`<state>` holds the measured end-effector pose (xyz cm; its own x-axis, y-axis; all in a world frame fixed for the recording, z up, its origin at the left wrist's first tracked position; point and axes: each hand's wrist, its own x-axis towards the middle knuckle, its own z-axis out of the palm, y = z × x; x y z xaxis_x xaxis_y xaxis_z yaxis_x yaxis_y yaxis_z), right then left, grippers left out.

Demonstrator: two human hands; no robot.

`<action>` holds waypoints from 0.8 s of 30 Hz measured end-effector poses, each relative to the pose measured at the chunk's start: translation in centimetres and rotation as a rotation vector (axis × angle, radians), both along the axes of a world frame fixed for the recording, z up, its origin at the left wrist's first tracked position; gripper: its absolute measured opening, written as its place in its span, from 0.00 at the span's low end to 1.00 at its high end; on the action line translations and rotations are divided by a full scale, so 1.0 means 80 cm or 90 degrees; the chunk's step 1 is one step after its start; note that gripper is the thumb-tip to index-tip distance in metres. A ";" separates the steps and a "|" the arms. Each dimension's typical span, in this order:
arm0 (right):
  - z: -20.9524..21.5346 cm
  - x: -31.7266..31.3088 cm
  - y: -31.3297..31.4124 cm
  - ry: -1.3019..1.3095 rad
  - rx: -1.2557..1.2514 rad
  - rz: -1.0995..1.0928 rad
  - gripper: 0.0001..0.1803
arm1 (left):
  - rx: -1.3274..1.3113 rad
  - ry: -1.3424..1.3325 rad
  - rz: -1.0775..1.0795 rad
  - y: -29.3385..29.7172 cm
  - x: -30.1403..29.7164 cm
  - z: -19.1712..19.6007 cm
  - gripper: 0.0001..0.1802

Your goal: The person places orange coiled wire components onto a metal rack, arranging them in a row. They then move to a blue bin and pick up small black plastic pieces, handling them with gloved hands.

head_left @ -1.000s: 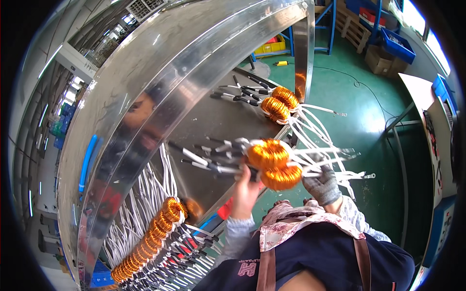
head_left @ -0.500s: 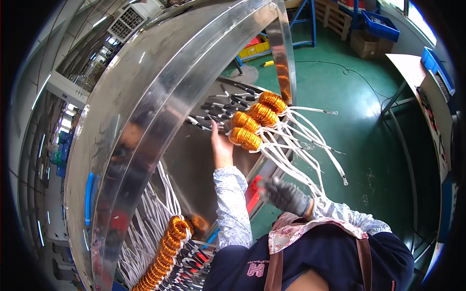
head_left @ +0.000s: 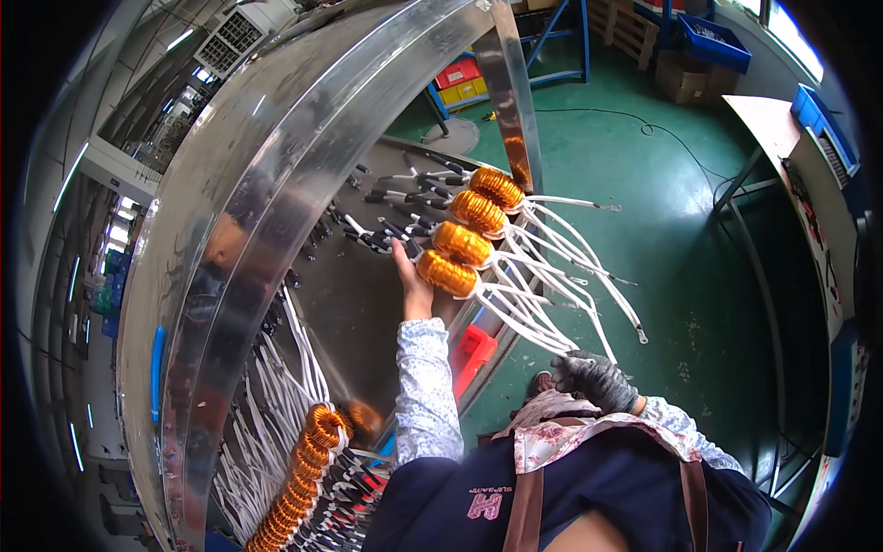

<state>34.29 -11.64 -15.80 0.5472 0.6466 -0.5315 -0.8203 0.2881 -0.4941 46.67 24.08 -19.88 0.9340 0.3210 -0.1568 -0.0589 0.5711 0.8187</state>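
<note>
Coil [head_left: 447,274] beside left hand [head_left: 415,293], white leads [head_left: 524,327] by gloved right hand [head_left: 596,380], undersides hidden, any grasp uncertain.

From my remote seat I see a factory workshop: glossy green floor [head_left: 681,276], wooden pallet [head_left: 624,29], cardboard box [head_left: 682,79] and blue bin [head_left: 716,46], strip lights [head_left: 71,175] overhead, and many matching copper-coloured coils [head_left: 448,273] along a metal bench [head_left: 354,290].
</note>
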 end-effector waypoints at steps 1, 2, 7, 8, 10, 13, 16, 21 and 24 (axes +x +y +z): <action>-0.009 -0.001 -0.003 0.023 0.058 0.000 0.18 | 0.029 0.041 0.070 -0.005 0.005 -0.001 0.40; -0.021 -0.002 -0.005 0.045 0.116 0.002 0.19 | 0.028 0.058 0.068 -0.010 0.006 0.003 0.41; -0.001 -0.001 -0.009 -0.152 -0.084 -0.059 0.21 | 0.060 0.054 0.161 0.009 0.003 -0.025 0.50; -0.006 -0.001 -0.015 -0.276 -0.109 -0.088 0.23 | 0.073 0.062 0.252 -0.008 0.002 -0.019 0.52; -0.005 -0.005 -0.022 -0.473 -0.255 -0.177 0.24 | 0.103 0.056 0.279 -0.035 -0.012 0.007 0.56; 0.013 -0.006 -0.030 -0.683 -0.384 -0.211 0.26 | 0.341 0.093 0.246 -0.068 -0.050 0.035 0.51; 0.028 -0.005 -0.038 -0.807 -0.380 -0.190 0.20 | 0.417 0.045 0.221 -0.106 -0.086 0.064 0.47; 0.045 0.002 -0.041 -0.919 -0.241 -0.061 0.10 | 0.551 -0.006 0.249 -0.136 -0.159 0.060 0.39; 0.087 -0.006 -0.025 -0.880 -0.080 0.026 0.08 | 0.599 0.023 0.232 -0.151 -0.231 0.079 0.33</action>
<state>33.77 -13.67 -8.87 0.6533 0.6637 0.3643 0.3436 0.1690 -0.9238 28.20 12.00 -13.53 0.7536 0.5941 0.2812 -0.0678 -0.3552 0.9323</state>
